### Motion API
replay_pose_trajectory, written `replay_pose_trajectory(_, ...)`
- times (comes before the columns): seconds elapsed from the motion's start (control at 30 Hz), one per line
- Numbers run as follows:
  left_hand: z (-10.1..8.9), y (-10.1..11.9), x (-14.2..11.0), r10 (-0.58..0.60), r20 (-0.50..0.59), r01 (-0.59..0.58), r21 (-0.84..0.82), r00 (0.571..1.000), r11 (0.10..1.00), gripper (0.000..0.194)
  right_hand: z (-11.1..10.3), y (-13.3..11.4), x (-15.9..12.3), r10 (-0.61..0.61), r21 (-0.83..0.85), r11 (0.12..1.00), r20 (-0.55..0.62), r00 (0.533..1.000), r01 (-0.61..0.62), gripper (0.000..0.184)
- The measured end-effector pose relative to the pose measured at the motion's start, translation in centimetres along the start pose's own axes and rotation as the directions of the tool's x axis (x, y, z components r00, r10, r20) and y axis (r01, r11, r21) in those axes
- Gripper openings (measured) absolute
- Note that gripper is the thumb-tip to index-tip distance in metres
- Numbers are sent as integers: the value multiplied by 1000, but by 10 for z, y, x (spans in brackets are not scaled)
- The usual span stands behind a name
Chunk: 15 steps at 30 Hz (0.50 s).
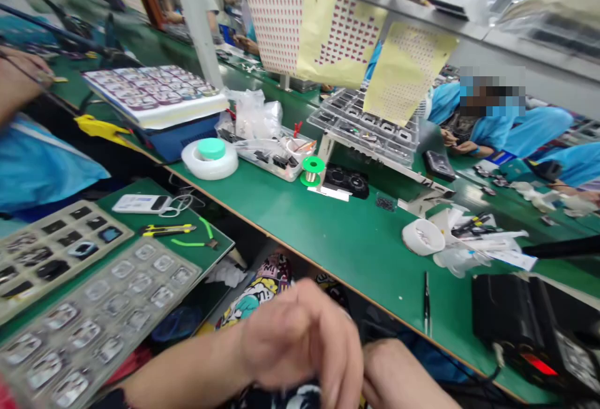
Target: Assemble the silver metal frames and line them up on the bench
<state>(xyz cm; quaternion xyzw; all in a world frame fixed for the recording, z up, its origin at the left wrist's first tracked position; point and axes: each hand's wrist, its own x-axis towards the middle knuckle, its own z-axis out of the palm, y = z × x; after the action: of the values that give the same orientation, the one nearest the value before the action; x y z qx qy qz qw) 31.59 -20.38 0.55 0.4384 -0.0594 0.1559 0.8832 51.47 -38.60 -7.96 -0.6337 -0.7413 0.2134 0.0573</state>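
My left hand (304,337) is raised over my lap at the bottom middle, with its fingers bent downward and smeared by motion. Whether anything sits between those fingers is hidden. Close beside it on the right, my right hand (382,359) shows only in part; its fingers are hidden behind the left. Both hands are in front of the green bench's edge, off the bench top. Black tweezers (426,304) lie on the bench to the right of my hands. At the left, a grey tray (107,284) holds several small metal-looking parts in its pockets.
A second tray (60,246), a cutter knife (167,229) and green-handled nippers (199,238) lie left. On the bench are a tape roll (209,160), a solder spool (311,171), a white cup (422,237) and a black device (515,321). Other people sit nearby.
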Motion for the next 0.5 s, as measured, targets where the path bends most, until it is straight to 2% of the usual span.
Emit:
replay_pose_trajectory(0.03,-11,6,7,124,-116,-91,256,986,962,67,-26,-12,12,-40,20,999,7,999,40,22)
replay_pose_trajectory(0.07,-26,9,13,277,-228,-110,554,933,825,60,-51,-21,28,-85,7,996,-31,996,85,25)
replay_pose_trajectory(0.1,-45,10,17,470,-295,-41,812,832,582,54,-73,-27,45,-136,-24,991,-104,985,134,27)
replay_pose_trajectory(0.13,-66,8,20,636,-282,100,946,718,307,52,-91,-29,65,-173,-51,985,-193,966,166,29)
replay_pose_trajectory(0.17,-88,4,20,712,-220,244,967,667,71,50,-103,-28,85,-193,-65,981,-288,938,182,31)
replay_pose_trajectory(0.2,-109,-3,19,736,-161,349,931,658,-109,48,-109,-24,105,-184,-53,983,-388,903,177,36)
replay_pose_trajectory(0.23,-127,-12,17,721,-113,407,879,684,-248,46,-109,-17,124,-143,13,986,-461,876,168,41)
replay_pose_trajectory(0.3,-152,-29,12,651,-41,412,803,758,-431,43,-96,-1,156,32,280,951,-515,856,133,48)
replay_pose_trajectory(0.37,-161,-42,10,611,15,383,767,791,-515,43,-75,13,177,183,497,862,-480,858,94,50)
replay_pose_trajectory(0.43,-161,-46,11,614,47,371,760,788,-534,44,-56,21,188,229,557,827,-459,859,77,48)
replay_pose_trajectory(0.5,-160,-45,11,612,52,356,774,789,-524,46,-44,23,193,220,545,835,-464,858,80,46)
